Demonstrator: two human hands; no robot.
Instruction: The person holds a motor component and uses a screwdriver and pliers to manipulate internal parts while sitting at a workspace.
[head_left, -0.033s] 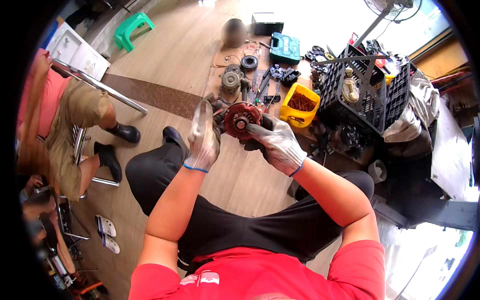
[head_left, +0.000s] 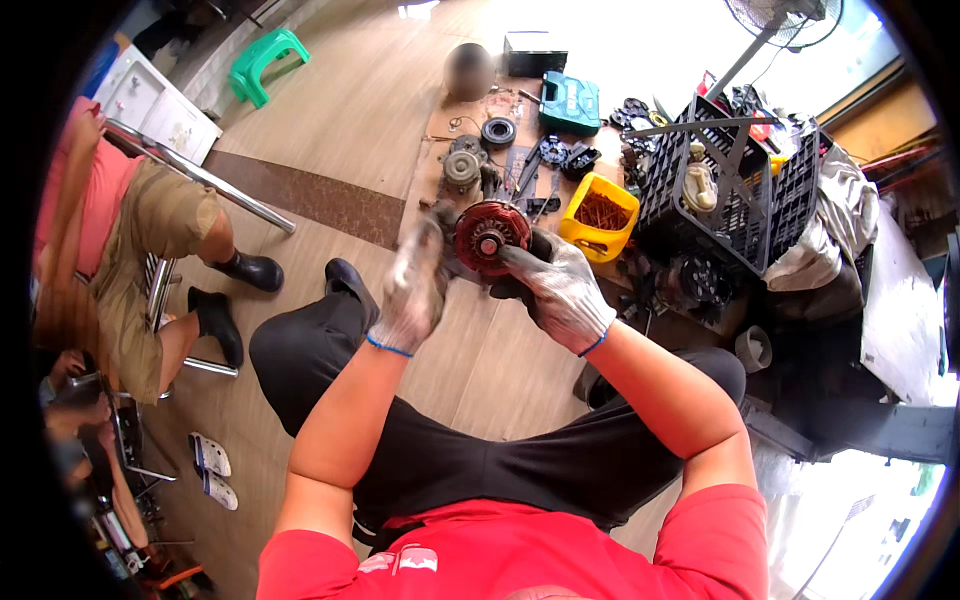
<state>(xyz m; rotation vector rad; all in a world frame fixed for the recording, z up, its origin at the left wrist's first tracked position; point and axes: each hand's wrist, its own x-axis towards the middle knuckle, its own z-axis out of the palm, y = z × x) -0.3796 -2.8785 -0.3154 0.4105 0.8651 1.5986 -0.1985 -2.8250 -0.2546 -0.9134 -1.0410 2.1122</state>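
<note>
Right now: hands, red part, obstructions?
Right hand holding red round part. Left hand alongside, blurred, contact unclear. Yellow container beyond, to the right; seemingly not blocking.

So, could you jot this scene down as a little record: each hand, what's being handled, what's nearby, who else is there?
Right hand: gloved, gripping the red round part
Left hand: gloved, blurred, at the part's left side; contact unclear
Handled: red round part with a central hub
Just beyond: yellow container holding thin rusty-brown pieces; teal case
Right side: black crate
Far left: green stool
Others: seated person in black boots
</note>
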